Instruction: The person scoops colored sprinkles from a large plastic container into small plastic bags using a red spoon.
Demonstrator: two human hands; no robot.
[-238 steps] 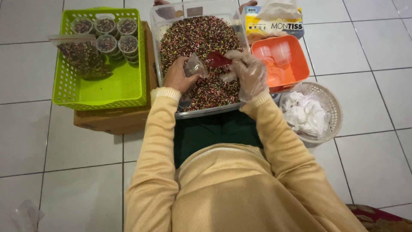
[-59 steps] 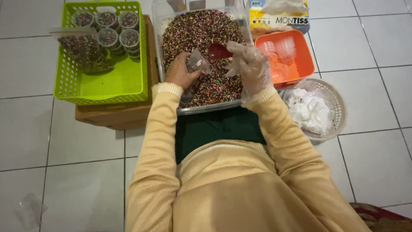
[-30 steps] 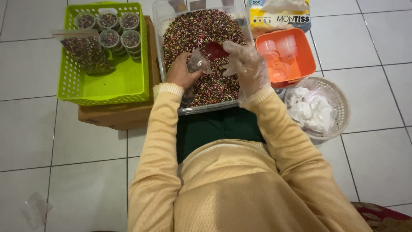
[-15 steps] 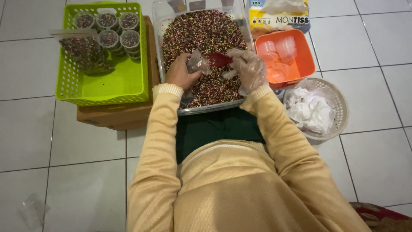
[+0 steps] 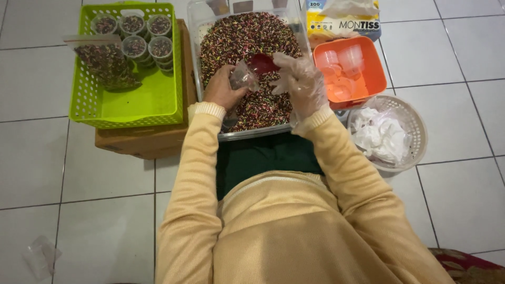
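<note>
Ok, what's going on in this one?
A person sits on a tiled floor over a clear tub of multicoloured sprinkles. The bare left hand holds a small clear bag; the gloved right hand holds a red scoop at its mouth. A green basket on the left holds filled cups and a filled bag.

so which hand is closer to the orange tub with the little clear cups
Right. The gloved right hand, holding a red scoop, is just beside the orange tub. The bare left hand holds a small clear bag farther away over the sprinkle bin.
</note>
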